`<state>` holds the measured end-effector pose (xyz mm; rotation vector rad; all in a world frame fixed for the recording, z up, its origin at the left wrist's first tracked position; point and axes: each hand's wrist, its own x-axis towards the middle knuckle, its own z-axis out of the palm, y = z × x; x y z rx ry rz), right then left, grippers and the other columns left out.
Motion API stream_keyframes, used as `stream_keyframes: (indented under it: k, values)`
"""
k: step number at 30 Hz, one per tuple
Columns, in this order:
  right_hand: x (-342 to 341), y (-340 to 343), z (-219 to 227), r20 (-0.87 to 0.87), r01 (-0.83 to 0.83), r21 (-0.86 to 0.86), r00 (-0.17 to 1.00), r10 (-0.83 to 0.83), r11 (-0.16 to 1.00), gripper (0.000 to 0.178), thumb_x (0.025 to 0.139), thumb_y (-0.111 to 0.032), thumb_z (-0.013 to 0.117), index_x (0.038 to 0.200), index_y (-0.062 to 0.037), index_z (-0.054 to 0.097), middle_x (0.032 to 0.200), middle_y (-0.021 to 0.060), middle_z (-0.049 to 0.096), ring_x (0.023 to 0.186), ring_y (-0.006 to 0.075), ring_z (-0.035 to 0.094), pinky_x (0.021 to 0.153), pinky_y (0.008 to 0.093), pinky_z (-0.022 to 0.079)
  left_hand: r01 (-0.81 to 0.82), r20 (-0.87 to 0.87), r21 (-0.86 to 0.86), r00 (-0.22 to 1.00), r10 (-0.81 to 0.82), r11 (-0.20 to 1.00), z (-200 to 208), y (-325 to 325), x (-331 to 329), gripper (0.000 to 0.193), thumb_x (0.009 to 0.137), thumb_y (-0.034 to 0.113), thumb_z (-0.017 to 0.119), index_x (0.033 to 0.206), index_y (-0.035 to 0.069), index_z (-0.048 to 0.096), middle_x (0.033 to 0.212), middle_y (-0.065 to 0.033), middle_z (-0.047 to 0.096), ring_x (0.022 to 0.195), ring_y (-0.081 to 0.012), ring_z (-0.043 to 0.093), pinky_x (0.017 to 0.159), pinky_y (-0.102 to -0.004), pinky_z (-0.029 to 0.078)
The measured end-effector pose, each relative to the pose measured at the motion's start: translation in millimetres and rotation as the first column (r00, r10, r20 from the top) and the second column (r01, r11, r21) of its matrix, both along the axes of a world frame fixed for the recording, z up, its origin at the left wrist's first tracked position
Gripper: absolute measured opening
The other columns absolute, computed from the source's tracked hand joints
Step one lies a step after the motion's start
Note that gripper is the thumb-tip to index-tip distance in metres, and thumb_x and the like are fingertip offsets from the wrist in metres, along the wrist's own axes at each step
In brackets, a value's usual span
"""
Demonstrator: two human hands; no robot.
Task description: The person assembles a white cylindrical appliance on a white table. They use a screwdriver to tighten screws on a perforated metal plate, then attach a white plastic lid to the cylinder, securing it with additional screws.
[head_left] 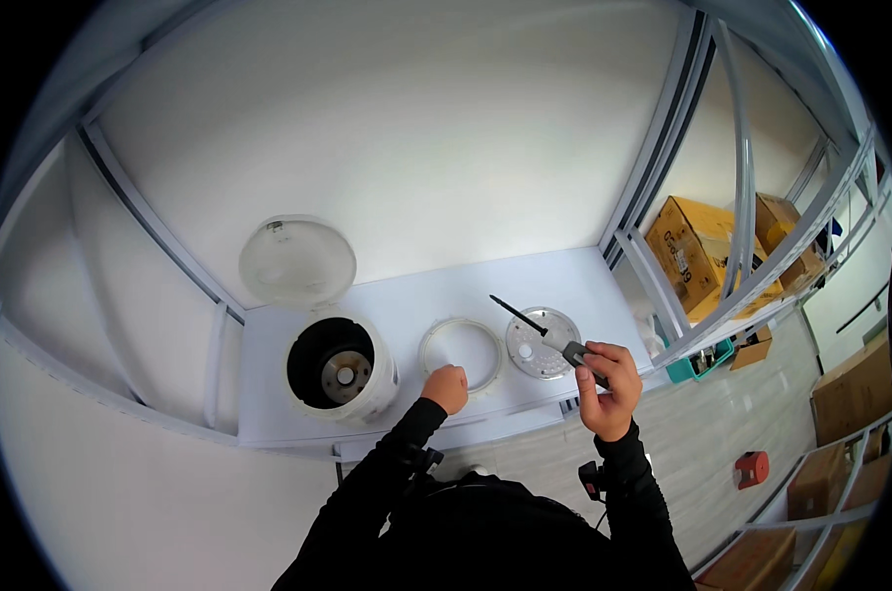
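My right hand (611, 390) grips a screwdriver (576, 356) by its grey handle, its long dark shaft slanting up and left above a round silvery plate with holes (531, 366). At the near edge of a thin white ring (423, 352), my left hand (446, 389) is closed in a fist; whatever is in it, if anything, is hidden. Left of the ring stands a white rounded appliance like a rice cooker (379, 389), with a dark inside and a round metal plate at its bottom. A pale round lid (296, 258) stands raised behind it.
The white table (574, 281) meets a pale back wall (397, 148), with metal frame posts on both sides. Beyond the right post lie cardboard boxes (700, 258) and a green bin (684, 370). A red stool-like object (752, 469) stands on the floor near shelves.
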<state>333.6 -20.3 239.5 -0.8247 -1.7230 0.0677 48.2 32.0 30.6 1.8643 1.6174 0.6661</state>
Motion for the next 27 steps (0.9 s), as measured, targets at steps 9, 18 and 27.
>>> stream_keyframes:
  k: [9,18,27]
  values:
    - [29.4,-6.1,-4.3,0.048,-0.016,-0.083,0.999,0.020,0.996,0.016,0.086,0.000,0.075,0.100,0.0002,0.070,0.107,0.0192,0.070,0.088,0.0315,0.071,0.074,0.0349,0.057,0.019,-0.006,0.111,1.000,-0.018,0.994,-25.4,22.0,10.6,0.007,0.077,0.000,0.064,0.076,0.008,0.064,0.090,-0.0168,0.064,0.087,-0.0407,0.062,0.078,-0.0489,0.051]
    - [32.0,0.2,-11.6,0.047,0.006,-0.113,0.999,0.000,0.994,0.015,0.086,0.001,0.075,0.100,-0.0002,0.070,0.109,0.0191,0.070,0.089,0.0318,0.071,0.075,0.0347,0.057,0.041,-0.066,0.106,0.997,-0.034,0.994,-18.7,27.9,9.5,0.013,0.077,-0.005,0.061,0.082,0.007,0.062,0.095,-0.0156,0.061,0.095,-0.0409,0.057,0.082,-0.0473,0.050]
    - [18.1,17.5,-11.5,0.040,-0.061,-0.163,0.997,0.068,0.985,0.015,0.087,0.000,0.074,0.101,0.0006,0.069,0.108,0.0192,0.070,0.093,0.0321,0.070,0.081,0.0362,0.056,0.032,-0.081,0.177,0.997,-0.018,0.984,-15.0,37.8,2.5,0.013,0.083,-0.006,0.057,0.086,0.006,0.062,0.094,-0.0131,0.060,0.096,-0.0387,0.057,0.082,-0.0474,0.049]
